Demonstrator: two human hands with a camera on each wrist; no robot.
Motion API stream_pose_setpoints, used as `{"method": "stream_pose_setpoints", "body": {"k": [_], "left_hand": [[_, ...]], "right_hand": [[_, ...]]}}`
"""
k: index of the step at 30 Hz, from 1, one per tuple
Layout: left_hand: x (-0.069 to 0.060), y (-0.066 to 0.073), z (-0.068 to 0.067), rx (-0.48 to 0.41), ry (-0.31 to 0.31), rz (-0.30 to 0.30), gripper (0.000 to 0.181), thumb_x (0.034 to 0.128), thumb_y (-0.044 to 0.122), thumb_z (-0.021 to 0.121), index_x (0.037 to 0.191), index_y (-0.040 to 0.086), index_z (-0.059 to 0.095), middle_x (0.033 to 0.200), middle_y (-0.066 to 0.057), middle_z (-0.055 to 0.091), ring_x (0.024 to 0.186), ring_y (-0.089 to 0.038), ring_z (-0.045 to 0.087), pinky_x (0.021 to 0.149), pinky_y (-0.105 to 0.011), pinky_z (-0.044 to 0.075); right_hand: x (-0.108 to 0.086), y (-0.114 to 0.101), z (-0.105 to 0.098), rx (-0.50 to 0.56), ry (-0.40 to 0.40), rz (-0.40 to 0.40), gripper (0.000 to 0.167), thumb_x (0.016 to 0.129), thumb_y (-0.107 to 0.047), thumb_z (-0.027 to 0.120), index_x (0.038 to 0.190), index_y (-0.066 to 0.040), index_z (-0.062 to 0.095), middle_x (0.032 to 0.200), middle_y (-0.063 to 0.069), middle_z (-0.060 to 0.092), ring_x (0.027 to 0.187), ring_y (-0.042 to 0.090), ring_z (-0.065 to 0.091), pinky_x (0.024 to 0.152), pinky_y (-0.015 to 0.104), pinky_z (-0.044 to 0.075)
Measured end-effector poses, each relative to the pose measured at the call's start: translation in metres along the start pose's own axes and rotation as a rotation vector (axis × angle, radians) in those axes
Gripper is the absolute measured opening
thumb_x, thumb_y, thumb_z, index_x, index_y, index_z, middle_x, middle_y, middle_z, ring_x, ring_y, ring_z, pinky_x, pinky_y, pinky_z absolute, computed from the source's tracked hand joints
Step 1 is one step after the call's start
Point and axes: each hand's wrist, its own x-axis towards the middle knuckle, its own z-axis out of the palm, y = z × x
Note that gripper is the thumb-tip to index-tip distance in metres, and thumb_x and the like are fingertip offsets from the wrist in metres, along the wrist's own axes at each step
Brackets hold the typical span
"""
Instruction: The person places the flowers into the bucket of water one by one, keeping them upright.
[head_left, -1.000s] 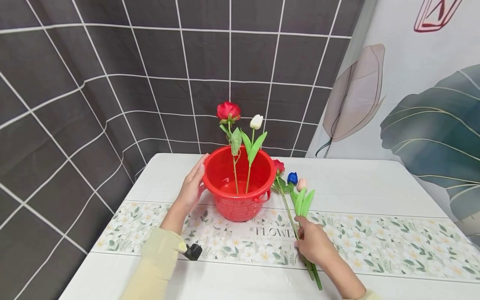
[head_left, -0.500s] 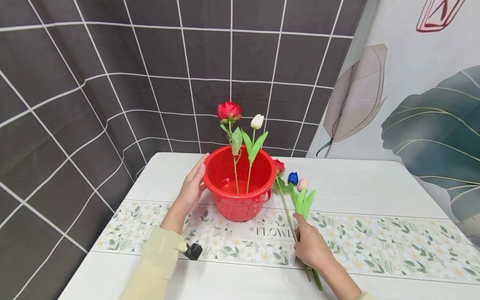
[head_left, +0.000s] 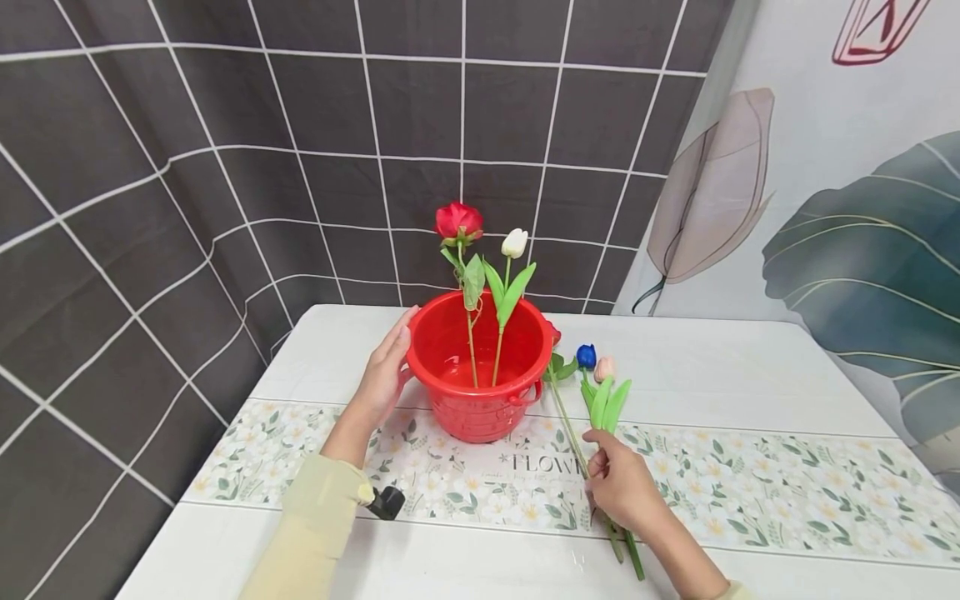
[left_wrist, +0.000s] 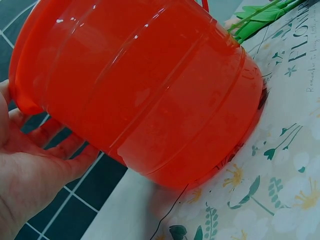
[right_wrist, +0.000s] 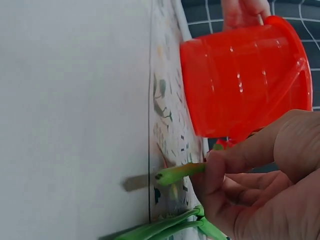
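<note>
A red plastic bucket (head_left: 480, 408) stands upright on the table, holding a red rose (head_left: 458, 222) and a white tulip (head_left: 513, 243). My left hand (head_left: 382, 379) rests against its left side near the rim, fingers fairly straight; in the left wrist view the fingers (left_wrist: 60, 145) lie along the wall. My right hand (head_left: 622, 483) pinches the stem (head_left: 567, 425) of a second red rose, whose bloom is mostly hidden behind the bucket. The right wrist view shows the cut stem end (right_wrist: 177, 174) sticking out from the fingertips. Beside that hand lie a blue flower (head_left: 586, 357) and a pale pink tulip (head_left: 604, 368).
The white table (head_left: 712, 354) carries a floral printed band (head_left: 750, 483) with lettering. A dark tiled-pattern cloth (head_left: 420, 108) hangs behind and to the left. A leaf-printed curtain (head_left: 795, 150) hangs at the right. A small black device (head_left: 387, 503) is by the left sleeve.
The lying red rose has shifted left, its bloom slipping behind the bucket's edge. My right hand has moved slightly left with the stem. The left hand and bucket stay put.
</note>
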Motion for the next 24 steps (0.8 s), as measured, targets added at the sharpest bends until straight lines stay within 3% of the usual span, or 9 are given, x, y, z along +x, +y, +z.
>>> {"method": "stream_pose_setpoints", "body": {"k": [12, 24], "left_hand": [[0.0000, -0.0002, 0.0001, -0.008, 0.003, -0.001, 0.049, 0.1037, 0.037, 0.038, 0.151, 0.031, 0.030, 0.151, 0.005, 0.034, 0.136, -0.019, 0.036, 0.105, -0.046, 0.040], [0.0001, -0.0008, 0.0003, -0.003, 0.003, -0.001, 0.049, 0.1040, 0.036, 0.037, 0.152, 0.029, 0.029, 0.151, 0.005, 0.034, 0.136, -0.019, 0.036, 0.105, -0.045, 0.040]], "right_hand": [[-0.0003, -0.0017, -0.0014, 0.214, -0.033, 0.076, 0.046, 0.077, 0.020, 0.053, 0.121, 0.006, 0.058, 0.078, 0.009, 0.052, 0.060, 0.018, 0.052, 0.048, 0.027, 0.048], [0.0024, -0.0039, -0.0060, 0.269, -0.007, 0.076, 0.051, 0.080, 0.020, 0.043, 0.127, 0.003, 0.055, 0.083, 0.011, 0.054, 0.065, 0.019, 0.053, 0.052, 0.026, 0.050]]}}
